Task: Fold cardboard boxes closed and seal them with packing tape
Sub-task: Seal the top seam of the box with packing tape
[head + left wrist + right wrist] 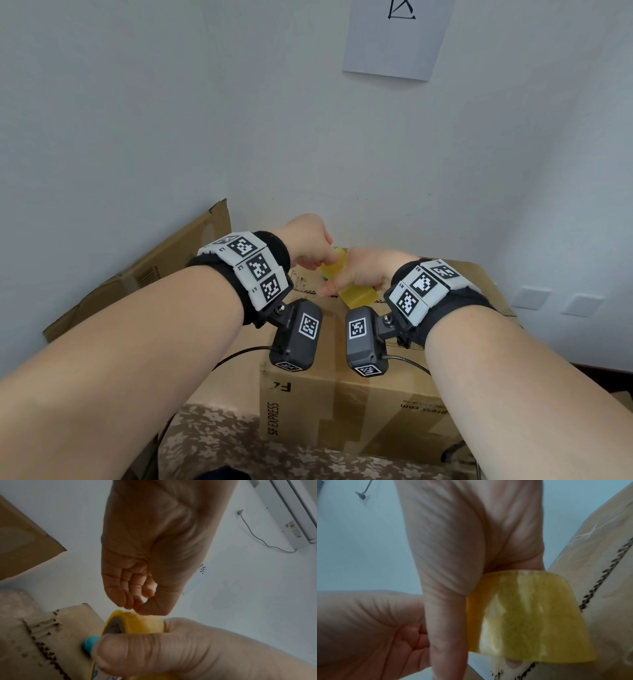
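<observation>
A brown cardboard box (359, 394) printed "SF EXPRESS" stands in front of me, its top flaps down. Above its top, my right hand (363, 274) grips a roll of yellow packing tape (356, 296), thumb on the roll's side (137, 653). My left hand (322, 258) reaches in from the left with fingers curled. Its thumb and fingertips (140, 607) pinch together right on the roll's top edge (142, 623). No loose tape end shows. The right wrist view has the roll (522, 615) under the right palm (453, 547). A small teal object (89, 643) lies beside the roll on the box.
A second cardboard box (147, 270) with a raised flap leans by the wall at the left. A floral cloth (222, 442) covers the surface below the box. A sheet of paper (397, 37) hangs on the white wall close behind.
</observation>
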